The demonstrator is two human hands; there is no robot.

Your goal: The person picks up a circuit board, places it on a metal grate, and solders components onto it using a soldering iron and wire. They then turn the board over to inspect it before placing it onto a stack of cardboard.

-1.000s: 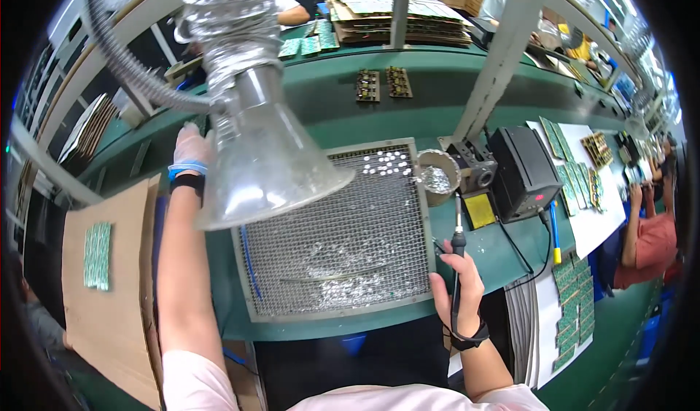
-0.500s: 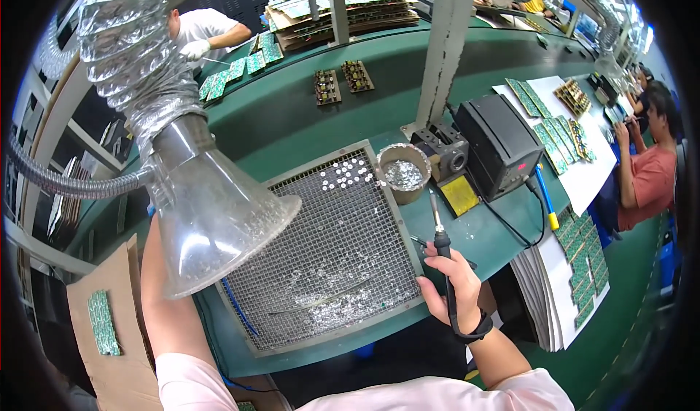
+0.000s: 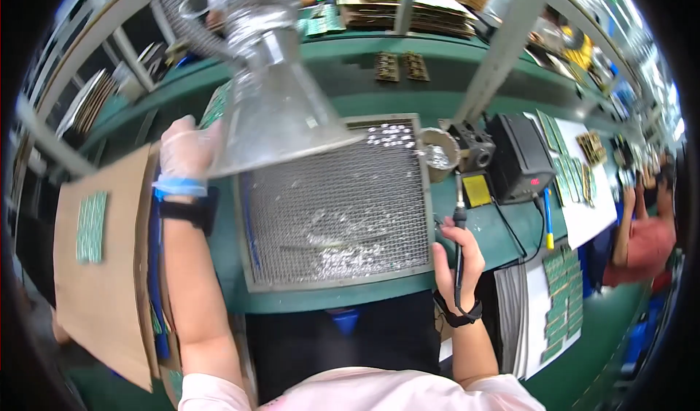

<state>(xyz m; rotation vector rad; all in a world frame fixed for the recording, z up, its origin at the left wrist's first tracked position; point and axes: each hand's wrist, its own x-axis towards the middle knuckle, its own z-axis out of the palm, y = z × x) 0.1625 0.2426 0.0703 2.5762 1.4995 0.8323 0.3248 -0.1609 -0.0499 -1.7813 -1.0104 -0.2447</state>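
My right hand (image 3: 462, 261) is closed around the black handle of a soldering iron (image 3: 460, 218), its tip pointing away from me. My left hand (image 3: 188, 148), in a thin pale glove with a blue band at the wrist, is left of the clear fume hood (image 3: 284, 112). Beside its fingers is a green circuit board (image 3: 216, 106), partly behind the hood. Motion smears these fingers, so a grip on the board cannot be made out. Before me lies a metal grid tray (image 3: 335, 285) with small white pieces (image 3: 390, 135) at its far right and solder scraps nearer me.
Right of the tray stand a round pot (image 3: 439, 156) of solder bits, a yellow sponge (image 3: 477, 190) and a black soldering station (image 3: 519, 156). Cardboard (image 3: 102, 294) bearing a green board (image 3: 91, 226) is at left. A co-worker (image 3: 642, 243) sits at far right.
The view has shifted, so the bench sits differently in the picture. My left hand, hidden behind the hood before, now shows left of it beside a green board. My right hand keeps the soldering iron.
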